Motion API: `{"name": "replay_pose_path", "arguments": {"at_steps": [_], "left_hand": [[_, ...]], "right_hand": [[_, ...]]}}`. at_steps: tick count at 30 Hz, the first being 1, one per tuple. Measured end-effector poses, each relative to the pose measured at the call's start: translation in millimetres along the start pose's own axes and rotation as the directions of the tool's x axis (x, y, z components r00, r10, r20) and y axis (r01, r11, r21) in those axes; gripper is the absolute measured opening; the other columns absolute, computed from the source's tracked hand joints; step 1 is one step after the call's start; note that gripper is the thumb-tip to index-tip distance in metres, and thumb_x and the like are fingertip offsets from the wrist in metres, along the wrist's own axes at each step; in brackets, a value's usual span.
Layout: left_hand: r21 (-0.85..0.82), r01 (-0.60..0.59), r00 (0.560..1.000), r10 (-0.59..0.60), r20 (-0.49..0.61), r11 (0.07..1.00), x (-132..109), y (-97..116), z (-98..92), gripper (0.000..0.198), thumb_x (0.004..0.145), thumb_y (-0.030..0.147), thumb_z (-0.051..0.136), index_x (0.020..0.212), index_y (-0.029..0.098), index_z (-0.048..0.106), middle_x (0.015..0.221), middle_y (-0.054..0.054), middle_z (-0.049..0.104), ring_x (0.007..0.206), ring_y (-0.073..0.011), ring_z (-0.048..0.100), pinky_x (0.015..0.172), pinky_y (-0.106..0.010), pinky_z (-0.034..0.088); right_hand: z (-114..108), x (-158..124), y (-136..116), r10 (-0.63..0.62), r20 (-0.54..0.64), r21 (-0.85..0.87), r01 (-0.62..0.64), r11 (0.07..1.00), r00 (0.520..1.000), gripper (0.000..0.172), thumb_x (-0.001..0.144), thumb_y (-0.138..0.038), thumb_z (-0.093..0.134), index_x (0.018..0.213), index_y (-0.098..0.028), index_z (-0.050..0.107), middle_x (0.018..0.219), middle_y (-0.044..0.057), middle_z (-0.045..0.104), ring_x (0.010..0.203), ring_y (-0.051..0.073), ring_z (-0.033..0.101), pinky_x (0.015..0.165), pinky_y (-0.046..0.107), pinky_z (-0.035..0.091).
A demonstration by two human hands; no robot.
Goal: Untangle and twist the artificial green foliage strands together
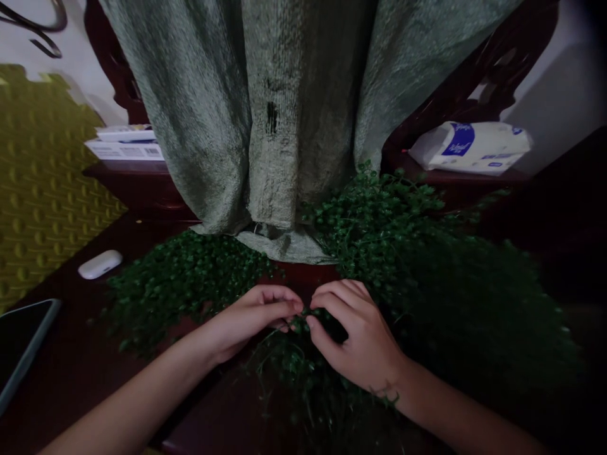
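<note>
My left hand point(258, 316) is closed in a pinch, thumb against fingers, on a thin green leafy sprig point(300, 323). Facing it, my right hand point(355, 328) curls its thumb and index fingertip together at the same sprig. The fingertips of both hands almost meet. Below them hangs a loose tangle of green stems point(294, 360), partly hidden behind my right hand. A large heap of small-leaved greens point(417, 265) spreads to the right, and a smaller heap of greens point(184, 284) lies to the left.
A grey-green cloth point(270, 126) drapes down in front, over dark carved wood. On the dark table point(156, 379) lie a white earbud case point(100, 264) and a phone point(28, 341). White boxes point(126, 148) stand back left; a tissue pack point(474, 148) sits back right.
</note>
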State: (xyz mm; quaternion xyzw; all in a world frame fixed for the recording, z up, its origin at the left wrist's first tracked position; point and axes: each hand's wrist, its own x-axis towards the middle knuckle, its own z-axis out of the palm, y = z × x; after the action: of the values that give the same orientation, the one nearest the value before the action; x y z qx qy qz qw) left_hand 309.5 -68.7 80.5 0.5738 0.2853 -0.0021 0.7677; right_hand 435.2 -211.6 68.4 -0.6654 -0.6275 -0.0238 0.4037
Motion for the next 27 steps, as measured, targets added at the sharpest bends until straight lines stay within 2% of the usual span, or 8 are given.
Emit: {"name": "replay_pose_path", "arguments": {"at_steps": [5, 8, 12, 19, 24, 27], "left_hand": [[-0.078, 0.052, 0.999, -0.053, -0.009, 0.996, 0.5, -2.2, -2.8, 0.018, 0.072, 0.032, 0.077, 0.078, 0.016, 0.072, 0.077, 0.0, 0.065, 0.071, -0.0099, 0.055, 0.066, -0.019, 0.04], [-0.092, 0.041, 0.999, -0.042, -0.007, 0.995, 0.5, -2.8, -2.6, 0.017, 0.074, 0.032, 0.076, 0.079, 0.016, 0.073, 0.078, -0.001, 0.066, 0.072, -0.0099, 0.054, 0.066, -0.018, 0.039], [-0.058, 0.02, 1.0, -0.021, -0.009, 0.998, 0.5, -3.6, -0.8, 0.018, 0.075, 0.032, 0.074, 0.081, 0.016, 0.073, 0.081, -0.003, 0.067, 0.074, -0.0123, 0.055, 0.065, -0.02, 0.039], [0.043, 0.012, 1.0, -0.013, 0.028, 0.999, -1.2, -3.9, 0.9, 0.018, 0.073, 0.035, 0.075, 0.08, 0.018, 0.074, 0.079, -0.001, 0.068, 0.076, -0.0143, 0.055, 0.07, -0.022, 0.039], [0.102, -0.024, 0.998, 0.018, 0.056, 0.995, -3.2, -2.0, 2.3, 0.016, 0.076, 0.033, 0.072, 0.083, 0.018, 0.074, 0.08, 0.0, 0.067, 0.079, -0.0139, 0.055, 0.074, -0.023, 0.039], [0.148, -0.073, 0.996, 0.065, 0.054, 0.986, -2.4, -3.4, 2.1, 0.017, 0.073, 0.03, 0.075, 0.085, 0.018, 0.075, 0.083, 0.0, 0.068, 0.083, -0.0152, 0.057, 0.078, -0.024, 0.04]], "right_hand": [[0.5, 1.2, 1.2, 0.003, 0.02, 0.025, -0.004, 1.0, 1.0, 0.005, 0.086, -0.018, 0.058, 0.088, -0.018, 0.063, 0.087, 0.003, 0.064, 0.081, 0.018, 0.057, 0.078, 0.036, 0.041], [0.8, 0.8, 0.7, -0.001, 0.024, 0.041, 0.0, 0.999, 1.0, 0.009, 0.087, -0.015, 0.055, 0.089, -0.019, 0.063, 0.086, 0.003, 0.065, 0.08, 0.018, 0.057, 0.077, 0.036, 0.041], [2.6, 0.5, 0.6, 0.008, -0.004, 0.062, -0.008, 0.998, 1.0, 0.014, 0.082, -0.008, 0.053, 0.086, -0.019, 0.062, 0.08, 0.002, 0.064, 0.076, 0.016, 0.056, 0.075, 0.034, 0.041], [4.5, 0.2, 1.7, 0.061, 0.003, 0.087, -0.061, 0.994, 0.998, 0.013, 0.079, -0.009, 0.052, 0.074, -0.019, 0.059, 0.071, -0.001, 0.063, 0.067, 0.015, 0.056, 0.071, 0.032, 0.041], [7.2, -1.5, 1.5, 0.015, -0.034, 0.072, -0.012, 0.997, 0.999, 0.014, 0.078, -0.008, 0.051, 0.071, -0.018, 0.058, 0.07, 0.0, 0.062, 0.066, 0.014, 0.053, 0.07, 0.033, 0.039], [8.0, -2.0, 1.0, -0.008, -0.047, 0.059, 0.011, 0.998, 0.999, 0.015, 0.077, -0.007, 0.05, 0.07, -0.018, 0.057, 0.069, 0.0, 0.061, 0.065, 0.014, 0.053, 0.069, 0.032, 0.039]]}}
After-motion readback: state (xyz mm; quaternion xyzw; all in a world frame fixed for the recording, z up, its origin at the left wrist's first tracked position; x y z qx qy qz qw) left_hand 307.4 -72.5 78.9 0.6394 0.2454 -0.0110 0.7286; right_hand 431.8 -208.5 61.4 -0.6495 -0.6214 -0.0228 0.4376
